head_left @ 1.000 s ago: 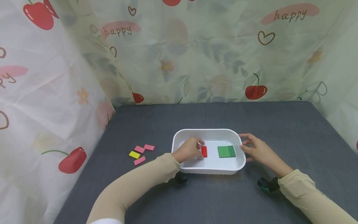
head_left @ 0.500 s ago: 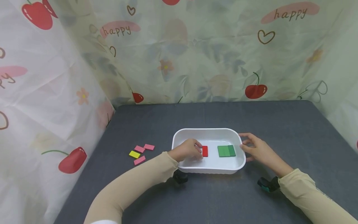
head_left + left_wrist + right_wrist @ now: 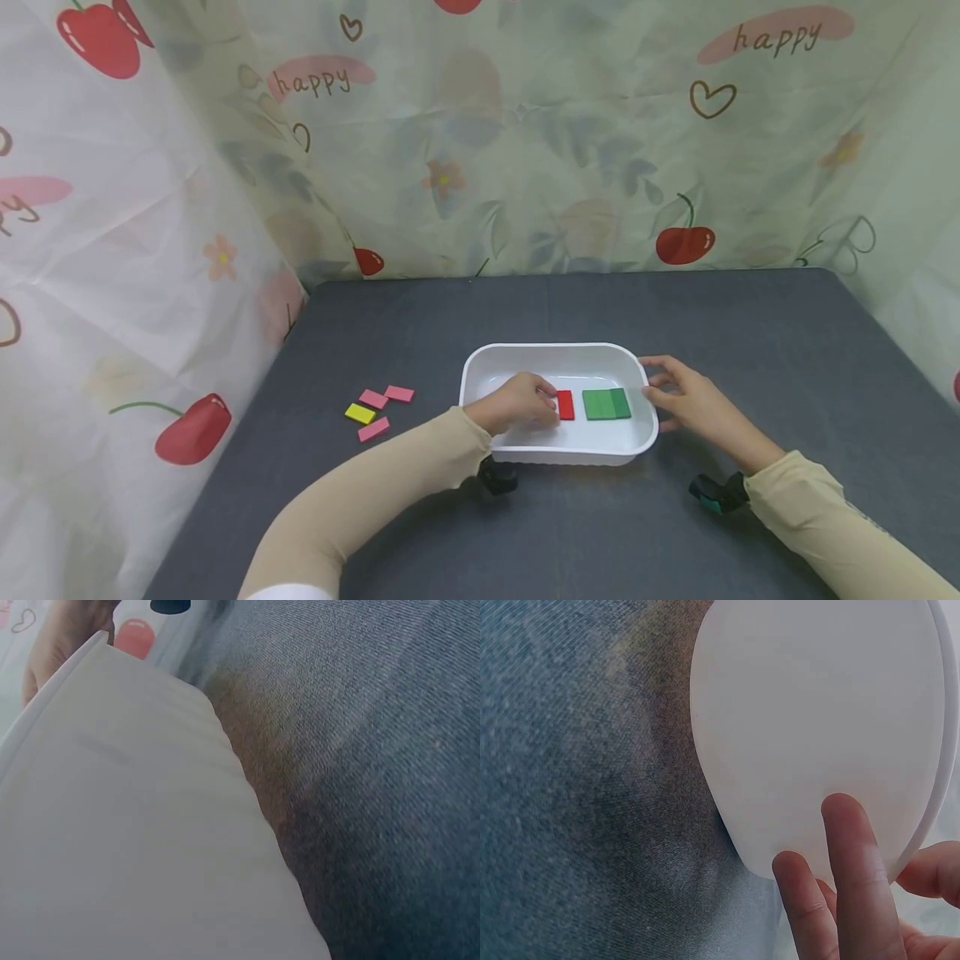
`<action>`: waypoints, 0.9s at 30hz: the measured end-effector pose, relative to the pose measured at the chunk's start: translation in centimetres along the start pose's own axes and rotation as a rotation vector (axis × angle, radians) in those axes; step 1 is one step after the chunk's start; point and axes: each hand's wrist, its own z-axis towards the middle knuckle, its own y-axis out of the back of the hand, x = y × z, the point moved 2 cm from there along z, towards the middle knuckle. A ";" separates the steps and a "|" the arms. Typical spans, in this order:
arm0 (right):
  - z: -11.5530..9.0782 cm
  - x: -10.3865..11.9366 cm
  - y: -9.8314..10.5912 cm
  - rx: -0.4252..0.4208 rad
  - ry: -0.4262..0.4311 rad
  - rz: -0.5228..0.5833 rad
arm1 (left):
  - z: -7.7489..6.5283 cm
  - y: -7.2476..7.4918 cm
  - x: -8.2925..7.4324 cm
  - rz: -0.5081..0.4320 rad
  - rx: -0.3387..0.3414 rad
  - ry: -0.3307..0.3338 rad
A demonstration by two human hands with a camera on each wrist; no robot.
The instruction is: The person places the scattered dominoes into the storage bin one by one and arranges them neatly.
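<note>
A white tray (image 3: 555, 457) stands on the dark table. Inside it, my left hand (image 3: 521, 402) has its curled thumb and fingers at the left side of a red tile (image 3: 566, 406), holding it by that side; the fingertips are partly hidden. Just right of the red tile lie green tiles (image 3: 600, 405) in a flush block, the rightmost one darker. My right hand (image 3: 693, 404) rests its spread, extended fingers against the tray's right end. In the right wrist view, two fingers (image 3: 855, 862) touch the tray's outer wall (image 3: 817, 712) and another is at the rim.
Left of the tray lie pink tiles (image 3: 400, 393) and a yellow tile (image 3: 361, 412), loose on the dark table (image 3: 600, 533). A printed curtain (image 3: 480, 167) stands behind the table's far edge. A black device (image 3: 720, 493) sits at the right wrist.
My left hand has shifted right inside the tray, and the red tile has moved right with it, closer to the green tiles. The right hand stays at the tray's end.
</note>
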 end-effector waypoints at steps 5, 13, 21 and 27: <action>-0.1 0.0 -0.1 -0.001 0.003 -0.001 | 0.2 -0.4 -0.2 0.004 0.003 0.008; 0.0 0.0 -0.1 -0.009 -0.001 -0.018 | 0.1 -0.8 -0.6 -0.030 -0.003 -0.015; -0.1 0.1 -0.1 -0.011 0.000 -0.022 | 0.2 -1.1 -0.7 -0.060 0.010 -0.009; 0.0 0.0 -0.1 -0.012 0.001 -0.024 | 0.3 -1.1 -0.7 -0.079 0.016 -0.005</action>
